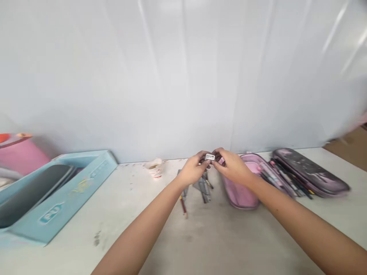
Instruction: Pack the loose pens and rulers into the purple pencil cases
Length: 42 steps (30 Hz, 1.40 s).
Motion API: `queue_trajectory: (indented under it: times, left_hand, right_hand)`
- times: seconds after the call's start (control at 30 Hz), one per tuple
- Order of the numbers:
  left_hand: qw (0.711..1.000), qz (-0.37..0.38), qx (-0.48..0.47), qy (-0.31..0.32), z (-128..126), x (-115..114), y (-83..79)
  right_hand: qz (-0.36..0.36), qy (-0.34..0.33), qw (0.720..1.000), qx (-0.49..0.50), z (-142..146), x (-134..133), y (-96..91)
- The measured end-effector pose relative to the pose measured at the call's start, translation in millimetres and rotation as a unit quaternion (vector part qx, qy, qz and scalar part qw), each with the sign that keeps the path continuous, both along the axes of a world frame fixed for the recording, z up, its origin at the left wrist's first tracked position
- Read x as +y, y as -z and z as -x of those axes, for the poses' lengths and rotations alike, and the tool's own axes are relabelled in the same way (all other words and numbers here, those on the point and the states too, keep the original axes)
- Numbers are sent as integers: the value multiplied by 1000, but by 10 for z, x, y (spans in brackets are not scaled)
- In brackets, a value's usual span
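A small silver pencil sharpener (pixel 210 156) is held up between the fingertips of both hands, above the table near the wall. My left hand (pixel 195 167) pinches its left side, thumb below. On the other side, my right hand (pixel 229 164) grips it with thumb and fingers. Dark smudges mark the fingertips. Below the hands lie a dark red pencil (pixel 183 207) and some grey, blurred items (pixel 204 191), partly hidden by my left hand. The open pink pencil case (pixel 241 194) lies under and beside my right hand.
A paper cup (pixel 155 168) stands near the wall. At the left is a light blue box (pixel 69 198) with a dark grey case (pixel 34 191) inside, a pink container (pixel 25 154) behind it. Several pens (pixel 292 179) lie by a dark, patterned pencil case (pixel 312 172) at the right.
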<state>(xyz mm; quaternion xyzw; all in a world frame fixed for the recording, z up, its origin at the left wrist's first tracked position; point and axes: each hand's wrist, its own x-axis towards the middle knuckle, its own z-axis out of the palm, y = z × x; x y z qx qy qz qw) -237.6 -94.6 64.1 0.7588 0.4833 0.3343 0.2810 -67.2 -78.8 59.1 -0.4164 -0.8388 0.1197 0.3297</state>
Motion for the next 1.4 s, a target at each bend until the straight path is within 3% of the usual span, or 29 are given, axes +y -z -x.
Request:
queue_trajectory:
  times: [0.13,0.27,0.37,0.47,0.57,0.67,0.8,0.9,1.0,1.13,1.27,1.4]
  left_hand:
    - [990,-82,110,9,-864,335,138]
    - [961,-153,231,-10,-1507,664,365]
    - [939,-122,319,-43,-1753,871,532]
    - [920,-96,374,-66,-1790,1011,602]
    - [916,-85,385,-71,-1634,1051,471]
    - [915,-95,387,-70,-1305,946,119]
    - [913,-86,385,-102,-728,564,-413]
    - [912,-71,380,-134,-299,192,-556]
    - [908,-57,390,-144,78,-171,-402]
    - [904,-17,402,-146,437,-589,19]
    - [897,15,413,-160,620,-901,349]
    - [897,-34,423,-125,687,-1093,483]
  right_hand:
    - [-55,84,991,-85,-857,178,77]
    - [-102,173,965,-169,-1379,431,276]
    - [-88,199,954,-208,-1496,626,428]
    - [-53,197,950,-237,-1490,787,521]
    - [-19,180,949,-260,-1481,904,528]
    - [-10,164,950,-267,-1458,960,417]
    - [-46,135,963,-228,-1213,849,149]
    - [-80,79,974,-195,-828,562,38]
    - [-82,5,979,-188,-353,142,106]
    - [-67,-89,978,-176,260,-419,376]
    - [-41,-102,971,-213,729,-775,610]
    - [-32,-94,962,-255,908,-867,667]
